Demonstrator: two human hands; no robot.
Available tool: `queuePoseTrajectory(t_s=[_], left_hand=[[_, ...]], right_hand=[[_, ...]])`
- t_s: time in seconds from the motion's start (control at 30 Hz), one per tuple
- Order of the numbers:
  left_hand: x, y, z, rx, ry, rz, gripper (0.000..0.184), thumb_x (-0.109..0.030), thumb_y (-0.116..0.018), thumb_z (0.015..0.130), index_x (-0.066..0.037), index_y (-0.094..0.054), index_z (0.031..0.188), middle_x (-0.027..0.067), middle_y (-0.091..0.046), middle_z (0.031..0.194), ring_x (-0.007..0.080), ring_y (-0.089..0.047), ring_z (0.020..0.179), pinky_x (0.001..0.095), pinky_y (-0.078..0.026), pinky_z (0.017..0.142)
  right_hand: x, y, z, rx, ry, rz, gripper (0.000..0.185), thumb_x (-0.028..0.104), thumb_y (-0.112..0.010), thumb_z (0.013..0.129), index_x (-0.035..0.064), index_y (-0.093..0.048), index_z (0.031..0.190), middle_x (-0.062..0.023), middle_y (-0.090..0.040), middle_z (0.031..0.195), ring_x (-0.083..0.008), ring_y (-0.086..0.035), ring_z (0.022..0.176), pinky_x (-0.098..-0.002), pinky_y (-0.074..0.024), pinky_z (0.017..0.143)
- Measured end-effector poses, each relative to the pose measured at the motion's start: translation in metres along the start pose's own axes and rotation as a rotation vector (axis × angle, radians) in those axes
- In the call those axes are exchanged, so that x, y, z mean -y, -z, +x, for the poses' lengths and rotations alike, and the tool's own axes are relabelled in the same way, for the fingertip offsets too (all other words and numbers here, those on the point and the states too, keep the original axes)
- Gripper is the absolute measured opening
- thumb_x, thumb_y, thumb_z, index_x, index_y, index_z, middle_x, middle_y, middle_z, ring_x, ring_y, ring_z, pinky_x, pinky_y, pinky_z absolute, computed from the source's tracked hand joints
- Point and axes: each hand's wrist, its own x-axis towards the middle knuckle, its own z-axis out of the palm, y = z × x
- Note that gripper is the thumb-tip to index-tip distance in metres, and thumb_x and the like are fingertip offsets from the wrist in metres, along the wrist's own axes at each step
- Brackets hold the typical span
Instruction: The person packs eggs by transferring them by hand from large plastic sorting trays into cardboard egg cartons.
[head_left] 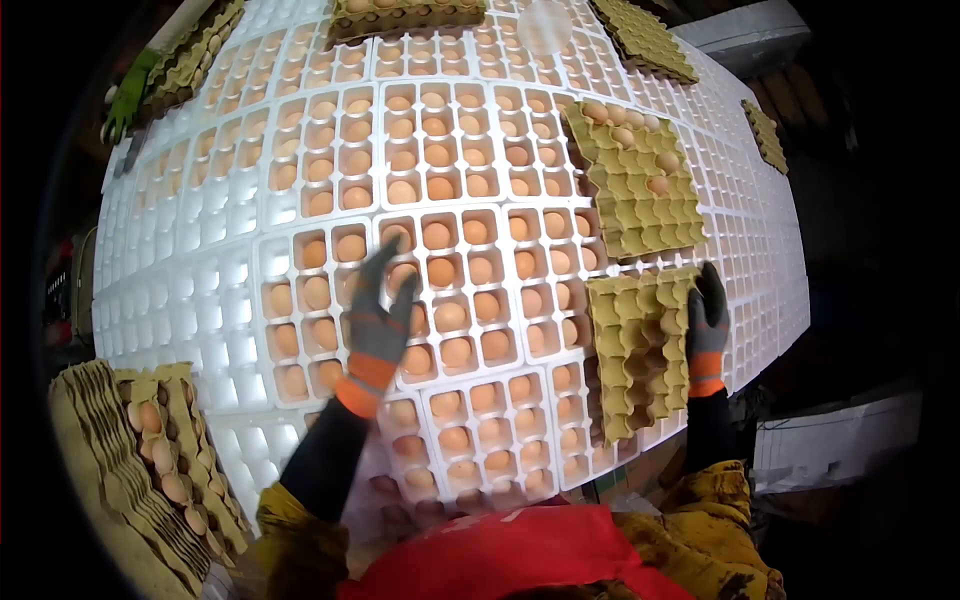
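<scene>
My left hand [383, 310], in a grey glove with an orange cuff, reaches over a white foam egg box [372, 215], its fingers stretched out and apart. Beneath and beside its fingertips are brown eggs [441, 271] in square cells; the hand covers some of them. My right hand [708, 318], gloved alike, is closed at the right edge of a pulp egg tray [640, 360]. That tray lies over the foam boxes, with no eggs visible in its hollows. Just beyond it, a second pulp tray [650, 215] carries several eggs toward its far end.
Foam boxes with eggs spread over the wide surface; foam cells [180, 310] without eggs lie at left. Stacked pulp trays [120, 450] with eggs stand near left. More trays [645, 40] lie at the back. A green-gloved hand [125, 100] of another person shows far left.
</scene>
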Motion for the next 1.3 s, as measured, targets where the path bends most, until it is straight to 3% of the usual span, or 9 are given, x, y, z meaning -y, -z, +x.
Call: queuePoseTrajectory(t_s=[0.13,0.23,0.37,0.43,0.57,0.67,0.8,1.03,1.3], left_hand=[[-0.043,-0.1,-0.102,0.37,0.352,-0.544,0.044,-0.007,-0.06,0.098,-0.002,-0.052,0.141,0.0112,-0.066,0.125,0.0152,-0.062,0.113,0.0289,-0.05,0.094],[-0.05,-0.191,-0.163,0.449,0.559,-0.839,0.056,-0.017,-0.064,0.098,0.001,-0.041,0.146,0.0161,-0.061,0.131,0.0198,-0.059,0.119,0.0308,-0.049,0.097],[-0.089,-0.234,-0.186,0.397,0.52,-0.894,0.06,-0.01,-0.066,0.098,0.001,-0.036,0.149,0.0115,-0.059,0.137,0.0167,-0.058,0.12,0.0293,-0.048,0.1],[-0.11,-0.226,-0.193,0.288,0.478,-0.741,0.059,-0.006,-0.067,0.095,0.002,-0.04,0.147,0.0116,-0.062,0.131,0.0158,-0.061,0.114,0.0302,-0.051,0.097],[-0.159,-0.172,-0.206,0.14,0.024,-0.227,0.066,-0.012,-0.072,0.091,-0.002,-0.042,0.149,0.017,-0.059,0.133,0.0193,-0.061,0.114,0.0338,-0.051,0.095],[-0.191,-0.096,-0.211,-0.106,-0.157,0.091,0.063,-0.017,-0.072,0.092,-0.001,-0.046,0.147,0.0223,-0.056,0.135,0.0275,-0.059,0.118,0.0375,-0.047,0.1],[-0.189,0.022,-0.234,-0.435,-0.134,-0.115,0.054,-0.011,-0.068,0.094,0.003,-0.049,0.142,0.0126,-0.064,0.126,0.019,-0.061,0.113,0.0341,-0.049,0.096],[-0.199,0.252,-0.329,-1.07,-0.271,-0.02,0.041,-0.007,-0.062,0.097,0.005,-0.053,0.135,0.0088,-0.06,0.123,0.0161,-0.059,0.106,0.0296,-0.049,0.093],[-0.137,0.398,-0.363,-1.166,-0.111,-0.047,0.052,-0.011,-0.065,0.096,0.002,-0.047,0.143,0.0151,-0.046,0.14,0.025,-0.051,0.125,0.0334,-0.048,0.099]], right_hand=[[-0.175,0.135,-0.032,-0.171,-0.118,-0.468,0.063,0.018,-0.063,0.097,0.0032,-0.038,0.153,-0.0136,-0.046,0.152,-0.0244,-0.051,0.131,-0.0332,-0.0435,0.102],[-0.247,0.163,-0.05,-0.04,-0.507,-0.34,0.065,0.036,-0.068,0.096,-0.0021,-0.048,0.144,-0.0124,-0.071,0.117,-0.0184,-0.064,0.105,-0.0301,-0.0499,0.09],[-0.19,0.159,-0.071,0.105,-0.307,0.058,0.046,0.021,-0.067,0.095,-0.0025,-0.059,0.133,-0.0096,-0.07,0.114,-0.0188,-0.065,0.098,-0.0313,-0.0516,0.086],[-0.152,0.192,-0.073,0.124,-0.499,0.263,0.046,0.013,-0.069,0.092,0.0013,-0.058,0.136,-0.0048,-0.069,0.109,-0.0124,-0.062,0.09,-0.0291,-0.0523,0.07],[-0.082,0.201,-0.076,0.149,-0.291,0.347,0.055,0.02,-0.062,0.097,0.0079,-0.047,0.149,-0.0011,-0.062,0.128,-0.0121,-0.058,0.091,-0.0279,-0.0516,0.066],[0.015,0.149,-0.075,0.233,-0.102,0.349,0.057,0.021,-0.058,0.099,0.0063,-0.043,0.152,-0.0002,-0.059,0.136,-0.0107,-0.052,0.073,-0.0248,-0.0461,0.061],[0.116,0.04,-0.07,0.35,0.075,0.586,0.055,0.022,-0.061,0.1,0.0029,-0.045,0.149,-0.0071,-0.059,0.137,-0.0118,-0.061,0.083,-0.0277,-0.0522,0.065],[0.414,-0.186,-0.126,0.935,0.33,1.024,0.038,0.015,-0.064,0.1,0.0025,-0.06,0.136,0.0052,-0.06,0.086,-0.0043,-0.047,0.065,-0.0219,-0.0393,0.058],[0.648,-0.419,-0.181,1.3,0.573,0.9,0.03,0.013,-0.066,0.097,0.0019,-0.068,0.125,0.0024,-0.064,0.08,-0.0067,-0.051,0.062,-0.0233,-0.0411,0.055]])
